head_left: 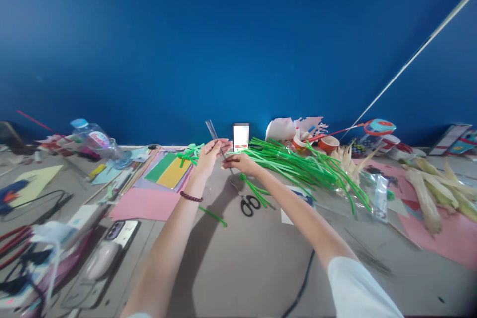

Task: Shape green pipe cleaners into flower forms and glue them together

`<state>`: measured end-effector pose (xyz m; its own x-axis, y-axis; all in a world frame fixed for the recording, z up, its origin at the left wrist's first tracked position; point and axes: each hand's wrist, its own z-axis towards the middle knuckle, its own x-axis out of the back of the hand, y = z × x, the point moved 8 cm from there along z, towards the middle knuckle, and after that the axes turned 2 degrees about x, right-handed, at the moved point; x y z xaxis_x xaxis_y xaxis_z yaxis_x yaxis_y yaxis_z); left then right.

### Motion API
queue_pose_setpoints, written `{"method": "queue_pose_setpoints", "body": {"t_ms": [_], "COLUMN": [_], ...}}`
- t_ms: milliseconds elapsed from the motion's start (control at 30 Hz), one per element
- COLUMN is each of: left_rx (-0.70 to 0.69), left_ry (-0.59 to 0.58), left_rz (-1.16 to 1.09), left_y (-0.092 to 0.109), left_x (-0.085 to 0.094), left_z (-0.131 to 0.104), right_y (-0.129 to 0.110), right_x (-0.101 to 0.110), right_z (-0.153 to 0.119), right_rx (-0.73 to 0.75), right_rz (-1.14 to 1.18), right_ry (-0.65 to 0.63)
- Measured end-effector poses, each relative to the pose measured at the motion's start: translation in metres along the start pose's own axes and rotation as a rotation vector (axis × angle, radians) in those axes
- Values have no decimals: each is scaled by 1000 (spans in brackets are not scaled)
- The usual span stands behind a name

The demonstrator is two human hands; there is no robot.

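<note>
A small bundle of thin wires (211,129) stands up at a slant between both hands, above the middle of the table. My left hand (211,153) has its fingers closed round it. Just to the right and slightly lower, my right hand (240,163) pinches the same wires, its fingertips close to my left hand. Below the hands, black-handled scissors (250,204) lie on the grey table (238,268). Beside them is a short bunch of green pipe cleaners (258,192), and a single green piece (213,216) lies to the left.
A large pile of green pipe cleaners (298,164) lies right of centre, near a lit phone screen (241,136). Coloured sheets (169,171), a bottle (99,140) and a phone (102,263) are on the left. Corn husks (432,194) rest at the right.
</note>
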<state>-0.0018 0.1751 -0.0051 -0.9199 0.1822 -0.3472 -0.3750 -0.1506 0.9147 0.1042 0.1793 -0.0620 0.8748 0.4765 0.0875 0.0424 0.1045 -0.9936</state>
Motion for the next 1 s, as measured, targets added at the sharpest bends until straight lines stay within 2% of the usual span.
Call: {"method": "queue_pose_setpoints", "body": {"t_ms": [167,367,500,800,1000], "left_rx": [46,133,152,194,139], "left_ry": [37,95,160,307,349], "left_rz": [-201,-292,-332,-280,-297], "left_y": [-4,-23,-34,-46,-41], "left_x": [6,7,12,39,46], "left_z": [4,-6,-7,-17,-21], "right_y": [-5,-3,-1,10,-5], "right_x": [5,10,19,46,60], "right_z": [-8,-27,-33,-41,-42], "right_rx": [-95,-277,-355,-330,-221], "right_rz": [87,199,233,45,-270], "right_ry": [-65,-180,-171,-135,-114]}}
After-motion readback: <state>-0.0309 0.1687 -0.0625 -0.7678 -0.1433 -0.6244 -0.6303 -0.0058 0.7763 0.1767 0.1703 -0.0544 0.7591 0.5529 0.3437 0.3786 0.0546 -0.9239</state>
